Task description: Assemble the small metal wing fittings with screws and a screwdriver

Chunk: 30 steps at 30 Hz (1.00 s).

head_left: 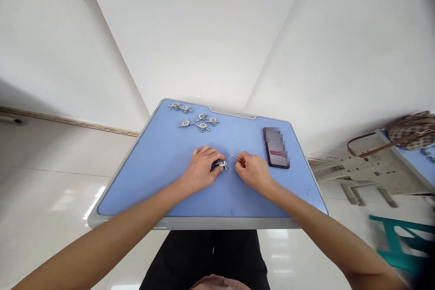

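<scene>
My left hand (203, 167) rests on the blue desk top with its thumb and fingers closed around a small silver metal fitting (222, 164), whose flat end sticks out toward the right. A short gap away, my right hand (253, 170) pinches a thin metal pin (237, 158) that points left at the fitting. The pin and the fitting are apart. Farther back on the desk lie several similar silver fittings (203, 126), each with thin arms sticking out. My fingers hide part of both held pieces.
A phone (277, 148) lies on the right of the blue desk (163, 163), which stands against a white wall (204, 31). To the right are another desk with a checkered bag (409, 130) on it and a teal chair (397, 240).
</scene>
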Each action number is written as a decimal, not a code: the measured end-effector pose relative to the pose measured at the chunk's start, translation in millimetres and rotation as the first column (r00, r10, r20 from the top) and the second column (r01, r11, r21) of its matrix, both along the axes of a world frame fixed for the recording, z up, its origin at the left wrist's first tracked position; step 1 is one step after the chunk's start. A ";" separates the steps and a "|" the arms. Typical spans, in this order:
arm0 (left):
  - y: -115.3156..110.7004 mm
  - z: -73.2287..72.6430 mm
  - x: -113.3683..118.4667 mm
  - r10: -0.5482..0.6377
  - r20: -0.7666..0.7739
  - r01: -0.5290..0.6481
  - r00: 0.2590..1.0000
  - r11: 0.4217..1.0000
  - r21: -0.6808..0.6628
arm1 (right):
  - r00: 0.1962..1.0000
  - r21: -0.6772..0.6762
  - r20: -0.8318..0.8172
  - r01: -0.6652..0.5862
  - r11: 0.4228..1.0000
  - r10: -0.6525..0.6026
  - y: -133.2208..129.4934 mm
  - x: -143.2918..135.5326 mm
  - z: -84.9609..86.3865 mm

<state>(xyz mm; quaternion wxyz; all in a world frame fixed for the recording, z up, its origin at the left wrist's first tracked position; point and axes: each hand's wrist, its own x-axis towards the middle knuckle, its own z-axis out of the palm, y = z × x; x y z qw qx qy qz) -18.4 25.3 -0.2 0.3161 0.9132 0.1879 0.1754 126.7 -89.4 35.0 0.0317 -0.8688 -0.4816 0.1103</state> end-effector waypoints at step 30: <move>-6.2 4.3 -2.5 0.048 -0.010 -0.047 0.999 0.992 0.117 | 0.977 0.263 -0.189 -0.042 0.964 0.094 -7.4 1.2 -18.9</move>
